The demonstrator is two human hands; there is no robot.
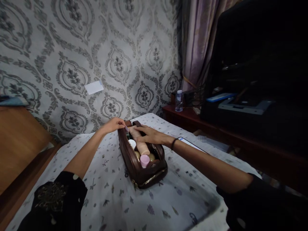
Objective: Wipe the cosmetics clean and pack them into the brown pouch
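Observation:
A dark brown toiletry bag [128, 160] with its zip open stands on the bed. My left hand [114, 124] pinches the bag's far left rim, close to a small pale lilac item [126, 128]. Over the opening, my right hand [152, 135] has its thumb and fingers on a beige tube [142, 148] that lies lengthwise among the contents; part of the tube is under the fingers. Inside the bag I also see a white lid [132, 143], a pink-lidded jar [144, 160] and yellowish round items [152, 157]. The bottom of the bag is hidden.
A patterned sheet [106, 192] covers the bed. A phone or tablet [191, 144] lies beyond my right forearm. A clear bottle [179, 102] stands on the dark red table [169, 110], beside a large black object [252, 64]. A wooden board [21, 141] borders the left side.

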